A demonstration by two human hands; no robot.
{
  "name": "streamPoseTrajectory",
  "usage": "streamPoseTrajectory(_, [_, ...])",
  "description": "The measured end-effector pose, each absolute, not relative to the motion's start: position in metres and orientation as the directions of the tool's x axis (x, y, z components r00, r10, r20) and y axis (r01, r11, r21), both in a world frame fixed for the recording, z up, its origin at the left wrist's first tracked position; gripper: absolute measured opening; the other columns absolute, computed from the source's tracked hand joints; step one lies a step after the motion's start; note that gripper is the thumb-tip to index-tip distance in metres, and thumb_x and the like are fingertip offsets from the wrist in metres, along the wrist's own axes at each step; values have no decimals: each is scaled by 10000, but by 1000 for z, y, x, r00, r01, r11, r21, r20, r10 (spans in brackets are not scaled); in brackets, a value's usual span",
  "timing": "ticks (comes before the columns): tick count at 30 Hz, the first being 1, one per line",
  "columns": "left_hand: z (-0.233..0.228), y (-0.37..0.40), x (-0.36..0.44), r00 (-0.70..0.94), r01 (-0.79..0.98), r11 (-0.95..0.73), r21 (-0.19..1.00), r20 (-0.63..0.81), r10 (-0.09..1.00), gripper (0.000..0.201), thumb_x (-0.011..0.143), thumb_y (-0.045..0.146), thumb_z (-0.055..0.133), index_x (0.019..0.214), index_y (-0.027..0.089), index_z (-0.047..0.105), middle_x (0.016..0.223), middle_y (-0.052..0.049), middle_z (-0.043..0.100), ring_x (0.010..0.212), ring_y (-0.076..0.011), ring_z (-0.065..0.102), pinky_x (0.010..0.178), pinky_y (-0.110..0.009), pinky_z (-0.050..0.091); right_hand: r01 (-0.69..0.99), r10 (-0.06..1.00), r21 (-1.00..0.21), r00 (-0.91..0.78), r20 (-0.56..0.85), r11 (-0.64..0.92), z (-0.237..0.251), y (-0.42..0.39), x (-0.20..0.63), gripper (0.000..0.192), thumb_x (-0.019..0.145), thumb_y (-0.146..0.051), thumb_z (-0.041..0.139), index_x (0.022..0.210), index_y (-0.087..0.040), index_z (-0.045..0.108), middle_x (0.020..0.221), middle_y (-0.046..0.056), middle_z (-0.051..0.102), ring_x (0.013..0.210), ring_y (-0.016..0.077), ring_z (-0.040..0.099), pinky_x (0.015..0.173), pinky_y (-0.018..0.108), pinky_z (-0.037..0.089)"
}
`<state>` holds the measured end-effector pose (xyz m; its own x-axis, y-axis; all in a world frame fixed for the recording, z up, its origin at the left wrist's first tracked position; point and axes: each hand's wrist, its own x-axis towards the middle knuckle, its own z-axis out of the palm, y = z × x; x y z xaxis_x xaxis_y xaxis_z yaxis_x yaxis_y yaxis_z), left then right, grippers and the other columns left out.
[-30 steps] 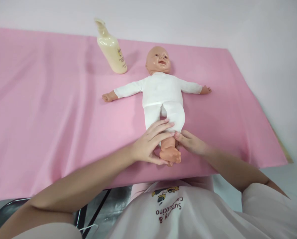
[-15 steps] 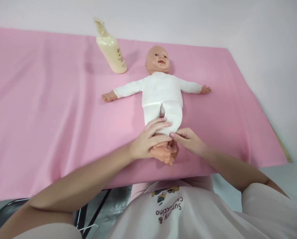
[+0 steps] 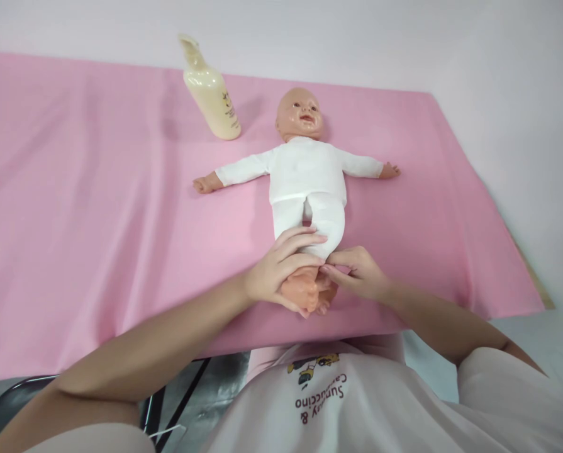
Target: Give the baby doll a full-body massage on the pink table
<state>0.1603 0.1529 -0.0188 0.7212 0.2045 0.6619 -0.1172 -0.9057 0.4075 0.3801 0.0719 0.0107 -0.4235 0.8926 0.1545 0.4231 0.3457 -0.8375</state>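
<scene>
A baby doll (image 3: 308, 167) in white cloth lies on its back with its arms spread and its feet toward me. My left hand (image 3: 276, 267) is wrapped round one lower leg, fingers across the white leg cloth (image 3: 327, 217) and thumb under the bare foot (image 3: 300, 290). On the other side, my right hand (image 3: 359, 272) is closed, thumb and finger pinching at the ankle by the cloth's hem. The second foot (image 3: 326, 297) is partly hidden behind the first. My right fingertips are partly covered, so I cannot tell whether cloth or ankle is between them.
A cream pump bottle (image 3: 214, 104) stands left of the doll's head. The pink cloth (image 3: 97, 220) covers the table, with its front edge close to my body. A dark chair (image 3: 12, 409) is below at the left.
The doll's nearer foot has turned and shifted slightly left, with my left thumb now beneath it. My right fingers have slid slightly down toward the ankle.
</scene>
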Motion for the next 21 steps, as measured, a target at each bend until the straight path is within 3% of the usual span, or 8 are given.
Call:
streamPoseTrajectory(3, [-19,155,160,743,-144,-896,420,644,182,864,729,778,708,1359,220,509,1435,-201,551,1404,-398,457,1130,-627,432,412,847,-777,-451,280,476,8,73,379,444,1042,-384,458,679,-169,594,579,-18,591,522,82,512,532,196,404])
streamPoseTrajectory(8, [-17,153,163,725,-197,-859,473,660,197,703,947,696,480,1449,205,439,1427,-191,574,1447,-367,437,1145,-620,431,372,680,-573,-479,556,730,4,75,377,327,1042,-319,479,784,-179,623,605,-15,616,547,98,533,552,217,425])
streamPoseTrajectory(13, [-16,150,166,700,-284,-843,456,699,142,680,1005,634,408,1507,175,398,1470,-179,546,1534,-364,310,1207,-612,370,343,562,-446,-469,682,827,0,78,376,202,1020,-284,542,842,-195,580,669,1,650,594,114,590,575,234,457])
streamPoseTrajectory(17, [-19,149,168,677,-273,-829,489,710,195,679,1019,632,332,1549,208,357,1518,-173,503,1554,-339,274,1229,-629,326,355,536,-409,-441,720,841,-1,78,377,61,990,-230,587,937,-211,564,754,12,675,670,130,630,608,249,497])
streamPoseTrajectory(21, [-23,149,170,660,-257,-817,516,712,242,698,1011,643,339,1573,229,321,1545,-190,465,1551,-342,281,1227,-648,303,398,526,-376,-394,754,837,0,78,377,109,947,-220,655,1001,-220,561,820,13,665,712,143,631,639,278,526])
